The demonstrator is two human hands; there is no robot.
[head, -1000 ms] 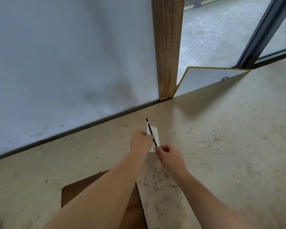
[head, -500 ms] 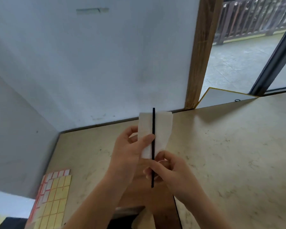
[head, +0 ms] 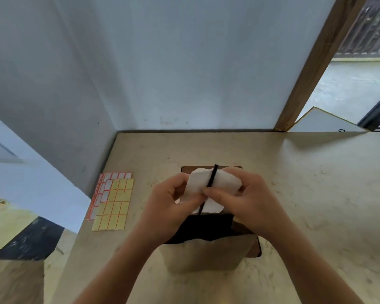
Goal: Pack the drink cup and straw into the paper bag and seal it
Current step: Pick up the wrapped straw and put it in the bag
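From the head view, an open brown paper bag (head: 203, 251) stands on the beige marbled bench (head: 316, 194); its inside is dark and I cannot tell what it holds. Above its mouth, the left hand (head: 171, 202) and right hand (head: 248, 198) both pinch a thin black straw (head: 212, 176) lying across a white folded napkin (head: 224, 183). Sticker sheets (head: 112, 200) lie to the left. Half a second ago the bag was barely in view and the straw was upright.

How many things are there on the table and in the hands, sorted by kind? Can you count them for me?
Paper bag: 1
Black straw: 1
White napkin: 1
Sticker sheets: 2, one white with red edges, one yellow on top
Brown mat under the bag: 1
Hands: 2, left hand and right hand, both holding the napkin and straw
Total: 8
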